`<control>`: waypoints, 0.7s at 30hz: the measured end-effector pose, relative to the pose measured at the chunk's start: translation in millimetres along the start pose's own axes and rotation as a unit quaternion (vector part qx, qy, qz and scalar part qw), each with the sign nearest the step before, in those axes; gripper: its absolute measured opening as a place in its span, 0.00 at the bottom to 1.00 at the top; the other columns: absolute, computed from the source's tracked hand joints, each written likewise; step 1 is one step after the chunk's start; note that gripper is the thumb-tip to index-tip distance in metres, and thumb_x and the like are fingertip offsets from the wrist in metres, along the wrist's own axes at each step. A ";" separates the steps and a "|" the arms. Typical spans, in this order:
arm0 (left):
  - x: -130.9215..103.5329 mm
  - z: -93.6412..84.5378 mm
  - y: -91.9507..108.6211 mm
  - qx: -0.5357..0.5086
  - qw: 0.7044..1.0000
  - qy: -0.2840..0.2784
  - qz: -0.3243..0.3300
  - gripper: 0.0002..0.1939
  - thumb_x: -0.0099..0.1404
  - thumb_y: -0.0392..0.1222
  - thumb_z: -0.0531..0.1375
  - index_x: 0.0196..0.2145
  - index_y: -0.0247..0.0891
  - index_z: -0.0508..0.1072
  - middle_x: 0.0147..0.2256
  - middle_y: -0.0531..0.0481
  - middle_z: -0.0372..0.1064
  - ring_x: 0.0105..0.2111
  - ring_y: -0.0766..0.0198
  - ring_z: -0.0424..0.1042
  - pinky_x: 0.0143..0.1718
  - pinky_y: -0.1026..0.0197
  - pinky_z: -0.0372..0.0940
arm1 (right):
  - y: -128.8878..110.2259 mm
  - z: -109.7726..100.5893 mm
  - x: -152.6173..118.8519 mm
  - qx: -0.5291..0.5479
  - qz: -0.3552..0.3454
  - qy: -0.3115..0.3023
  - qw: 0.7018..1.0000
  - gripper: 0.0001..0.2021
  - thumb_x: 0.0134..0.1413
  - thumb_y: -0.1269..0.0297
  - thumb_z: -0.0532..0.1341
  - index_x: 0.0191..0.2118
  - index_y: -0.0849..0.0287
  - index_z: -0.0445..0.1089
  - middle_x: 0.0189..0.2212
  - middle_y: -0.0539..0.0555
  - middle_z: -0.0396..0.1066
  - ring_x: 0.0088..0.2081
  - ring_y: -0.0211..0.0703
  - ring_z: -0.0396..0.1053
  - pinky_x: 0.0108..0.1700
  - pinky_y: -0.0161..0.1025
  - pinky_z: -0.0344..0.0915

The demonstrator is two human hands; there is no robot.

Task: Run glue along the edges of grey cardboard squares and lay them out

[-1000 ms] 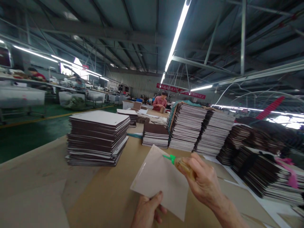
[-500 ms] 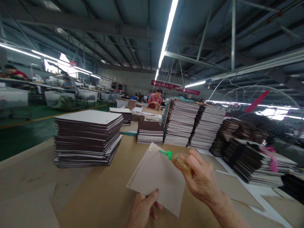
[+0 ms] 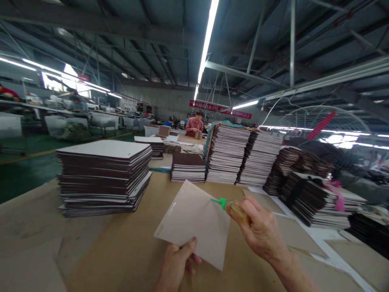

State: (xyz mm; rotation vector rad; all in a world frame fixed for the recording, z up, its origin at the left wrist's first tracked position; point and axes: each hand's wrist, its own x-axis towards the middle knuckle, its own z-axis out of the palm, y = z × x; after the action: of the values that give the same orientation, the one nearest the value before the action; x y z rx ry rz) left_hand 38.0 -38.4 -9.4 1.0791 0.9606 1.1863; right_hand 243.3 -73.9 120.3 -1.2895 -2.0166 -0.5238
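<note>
Nearest the camera, the left hand (image 3: 176, 265) pinches the lower edge of a pale beige, square card sheet (image 3: 194, 221) between thumb and fingers, holding it tilted up off the brown cardboard-covered table (image 3: 127, 251) so that its face is turned toward the person and open to the other hand. The right hand (image 3: 261, 231) is clenched around a small amber glue bottle with a green nozzle (image 3: 232, 206), angled so the nozzle tip sits at the sheet's right edge, touching it or just short of it; which one cannot be told. The sheet is thus in the air above the table's near middle, between the two hands. To the left and a little farther back stands a tall, squared-up stack of dark brown boards topped with a white one (image 3: 103, 176), within reach of the left arm. Beyond and to the right, slanting rows of brown-and-white board stacks (image 3: 243, 156) lean against one another, with lower, fanned-out piles (image 3: 316, 198) trailing along the table's right side. At the far end of the table a person in a red top (image 3: 194, 125) works at more card pieces, and other workers sit at benches on the far left.
</note>
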 end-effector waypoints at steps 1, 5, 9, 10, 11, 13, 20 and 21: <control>-0.2 0.2 0.5 0.001 1.000 -0.002 0.001 0.20 0.56 0.53 0.63 0.31 0.30 0.75 0.19 0.48 0.71 0.16 0.67 0.65 0.13 0.69 0.59 | 0.1 -0.3 -0.9 0.004 0.004 0.004 1.000 0.06 0.65 0.65 0.52 0.35 0.57 0.63 0.29 0.50 0.59 0.26 0.38 0.59 0.27 0.35 0.53; -1.3 1.0 3.7 -0.001 1.000 0.004 0.006 0.19 0.55 0.53 0.64 0.31 0.30 0.75 0.20 0.47 0.72 0.17 0.65 0.67 0.13 0.68 0.59 | 0.6 -1.5 -3.7 0.007 -0.007 0.009 1.000 0.05 0.64 0.66 0.52 0.40 0.57 0.64 0.32 0.52 0.61 0.29 0.40 0.62 0.29 0.35 0.55; -1.4 1.0 7.2 0.000 1.000 0.017 0.004 0.20 0.53 0.54 0.64 0.29 0.30 0.75 0.19 0.49 0.70 0.18 0.64 0.67 0.13 0.67 0.60 | 6.2 -0.7 -11.2 -0.008 0.027 -0.007 1.000 0.07 0.65 0.64 0.52 0.35 0.56 0.63 0.30 0.50 0.60 0.27 0.39 0.61 0.28 0.35 0.54; -1.5 1.2 7.8 0.001 1.000 0.013 0.005 0.20 0.54 0.54 0.64 0.29 0.30 0.75 0.19 0.48 0.70 0.18 0.64 0.67 0.13 0.67 0.60 | 7.4 -0.7 -13.4 -0.007 0.036 -0.005 0.999 0.07 0.65 0.64 0.52 0.35 0.56 0.63 0.30 0.50 0.60 0.26 0.38 0.60 0.28 0.35 0.54; -1.6 1.3 8.2 0.002 1.000 0.009 0.006 0.19 0.54 0.54 0.64 0.29 0.30 0.75 0.19 0.48 0.71 0.18 0.64 0.67 0.13 0.67 0.60 | 8.1 -0.8 -15.1 -0.006 0.041 -0.002 0.999 0.07 0.66 0.64 0.52 0.36 0.56 0.63 0.30 0.50 0.59 0.26 0.38 0.60 0.28 0.35 0.54; -2.0 1.3 8.9 0.004 1.000 0.003 0.004 0.19 0.54 0.53 0.64 0.30 0.30 0.76 0.20 0.47 0.71 0.19 0.63 0.68 0.13 0.67 0.61 | 7.9 -1.3 -16.6 0.000 0.038 0.005 0.999 0.06 0.65 0.64 0.52 0.37 0.56 0.63 0.30 0.50 0.59 0.27 0.38 0.60 0.28 0.35 0.54; -0.9 -0.4 13.0 -0.006 1.000 0.023 -0.007 0.20 0.50 0.53 0.66 0.30 0.31 0.75 0.22 0.47 0.72 0.19 0.63 0.69 0.14 0.66 0.61 | 13.7 0.8 -20.7 -0.017 0.055 -0.009 0.998 0.07 0.65 0.64 0.52 0.34 0.56 0.61 0.30 0.50 0.59 0.27 0.38 0.60 0.29 0.35 0.54; -1.0 -0.1 13.8 -0.009 1.000 0.022 -0.008 0.20 0.50 0.53 0.66 0.30 0.31 0.75 0.22 0.47 0.72 0.19 0.63 0.69 0.13 0.66 0.61 | 15.5 0.9 -23.0 -0.017 0.059 -0.005 0.998 0.08 0.65 0.63 0.52 0.34 0.56 0.61 0.30 0.50 0.59 0.27 0.38 0.60 0.29 0.35 0.54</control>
State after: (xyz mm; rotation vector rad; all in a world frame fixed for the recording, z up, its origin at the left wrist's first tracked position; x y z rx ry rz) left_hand 34.7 -38.7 4.0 1.0329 0.9890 1.2085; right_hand 263.5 -81.2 102.7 -1.4247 -1.9326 -0.4974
